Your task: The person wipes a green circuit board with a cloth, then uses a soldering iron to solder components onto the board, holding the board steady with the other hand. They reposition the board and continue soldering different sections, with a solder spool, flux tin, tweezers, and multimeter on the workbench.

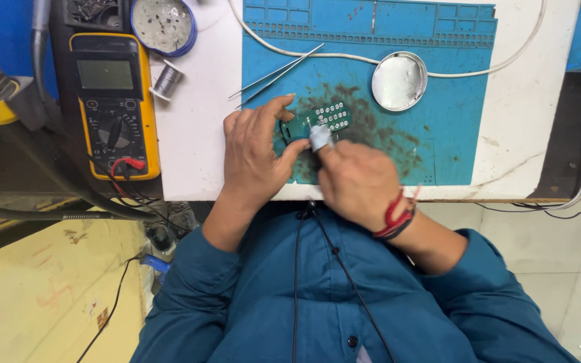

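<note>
A yellow multimeter and solder spool lie left of the hands. Tweezers lie just above them, a round tin up right, on a blue mat

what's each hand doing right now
Left hand: fingers closed on the green circuit board.
Right hand: fingers pinch a pale wad against the board.

L hand & R hand, both curled, close together.
</note>
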Demonstrator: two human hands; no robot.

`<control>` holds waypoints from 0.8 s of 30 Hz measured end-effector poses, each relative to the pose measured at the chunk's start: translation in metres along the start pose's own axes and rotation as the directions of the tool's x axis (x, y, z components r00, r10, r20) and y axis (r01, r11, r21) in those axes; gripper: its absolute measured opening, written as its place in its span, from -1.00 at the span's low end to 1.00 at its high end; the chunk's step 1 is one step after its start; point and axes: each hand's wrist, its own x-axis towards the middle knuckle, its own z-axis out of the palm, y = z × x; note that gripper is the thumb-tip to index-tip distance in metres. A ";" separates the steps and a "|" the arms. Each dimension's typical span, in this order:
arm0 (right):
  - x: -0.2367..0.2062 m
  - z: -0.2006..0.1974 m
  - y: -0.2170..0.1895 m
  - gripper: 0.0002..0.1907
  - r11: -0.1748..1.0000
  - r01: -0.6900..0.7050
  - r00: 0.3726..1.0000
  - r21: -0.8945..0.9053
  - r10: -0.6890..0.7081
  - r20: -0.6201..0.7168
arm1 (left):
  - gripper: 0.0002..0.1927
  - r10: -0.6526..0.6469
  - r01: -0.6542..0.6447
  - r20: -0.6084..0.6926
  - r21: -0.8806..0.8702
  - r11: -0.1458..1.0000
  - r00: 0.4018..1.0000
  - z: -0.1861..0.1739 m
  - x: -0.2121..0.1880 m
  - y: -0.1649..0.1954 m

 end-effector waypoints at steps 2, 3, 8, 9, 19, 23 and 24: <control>-0.002 -0.008 0.006 -0.69 0.989 -0.119 0.993 -0.086 0.117 -0.032 | -0.28 -0.002 0.002 0.003 -0.008 1.000 1.000 0.000 0.000 0.000; -0.003 -0.011 0.009 -0.68 0.975 -0.178 0.984 -0.130 0.173 -0.051 | -0.28 -0.003 0.003 0.003 -0.015 1.000 1.000 0.000 0.000 0.000; 0.008 -0.007 0.010 -0.77 0.987 -0.111 0.993 -0.116 0.106 -0.052 | -0.30 0.004 -0.004 0.001 -0.011 1.000 1.000 0.002 0.000 -0.001; 0.012 -0.005 0.009 -0.75 0.993 -0.065 0.997 -0.099 0.060 -0.054 | -0.30 0.006 -0.006 -0.002 -0.004 1.000 1.000 0.002 0.000 -0.001; 0.016 -0.011 0.007 -0.76 0.983 -0.123 0.992 -0.136 0.120 -0.036 | -0.30 -0.009 0.009 -0.005 -0.022 1.000 1.000 0.001 -0.001 0.000; 0.020 -0.003 0.004 -0.77 0.999 0.049 0.999 0.021 -0.049 0.020 | -0.31 -0.009 0.009 0.017 -0.011 1.000 1.000 0.002 0.000 -0.001; 0.021 -0.003 0.005 -0.76 0.991 0.108 0.993 0.075 -0.111 0.036 | -0.31 -0.013 0.013 0.019 -0.005 1.000 1.000 0.002 0.000 -0.002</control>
